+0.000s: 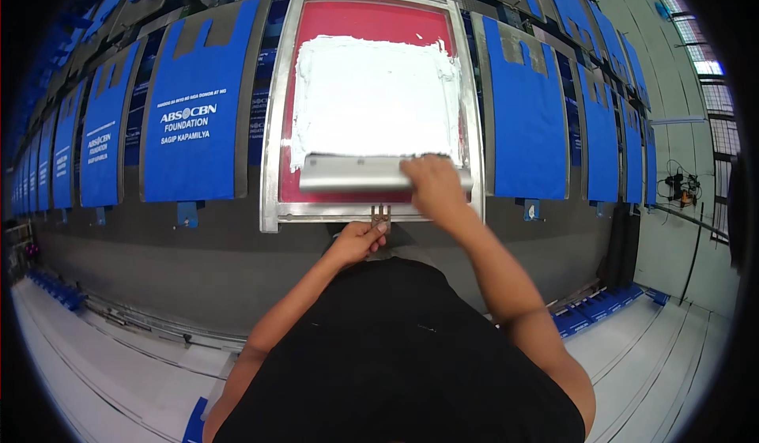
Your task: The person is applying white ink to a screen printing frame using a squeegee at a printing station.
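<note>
A silk-screen frame (273, 127) of silver metal with a red mesh (368, 16) lies in front of me. White ink (371, 99) covers most of the mesh. My right hand (435, 186) is closed over the right part of a silver squeegee (352, 174), which lies crosswise at the near edge of the ink; hand and squeegee are slightly blurred. Close to my body, my left hand (361, 241) pinches a small metal bracket (381, 215) at the middle of the frame's near side.
Blue bags (198, 103) with white print lie on boards in a row to the left. Plain blue bags (527, 119) lie to the right. Metal clips (187, 215) stick out from the board ends. Dark cables (680, 186) hang at the far right.
</note>
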Demonstrator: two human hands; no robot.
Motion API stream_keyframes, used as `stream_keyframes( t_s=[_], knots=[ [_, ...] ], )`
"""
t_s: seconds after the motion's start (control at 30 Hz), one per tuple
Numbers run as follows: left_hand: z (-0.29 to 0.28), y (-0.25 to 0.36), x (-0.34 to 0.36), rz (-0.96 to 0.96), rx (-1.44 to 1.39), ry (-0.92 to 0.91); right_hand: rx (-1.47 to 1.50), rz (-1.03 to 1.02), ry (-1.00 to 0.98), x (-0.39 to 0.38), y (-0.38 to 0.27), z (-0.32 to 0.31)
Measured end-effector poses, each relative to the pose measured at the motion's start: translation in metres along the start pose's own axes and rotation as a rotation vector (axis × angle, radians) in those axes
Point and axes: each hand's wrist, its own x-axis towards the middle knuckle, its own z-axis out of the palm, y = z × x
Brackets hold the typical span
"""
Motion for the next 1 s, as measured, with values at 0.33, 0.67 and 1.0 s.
stream_keyframes(
  t_s=[0.33, 0.67, 1.0],
  knots=[
    [0.007, -0.035, 0.018, -0.067, 0.237, 0.310, -0.059, 0.099, -0.065, 0.006, 0.065, -0.024],
    [-0.081, 0.073, -0.032, 0.214, 0.620, 1.160, 1.002, 0.399, -0.003, 0.029, 0.171, 0.033],
    [-0.111, 0.059, -0.013, 0.311, 0.154, 0.935, 1.167, 0.543, 0.046, 0.009, 0.174, -0.001]
  ],
)
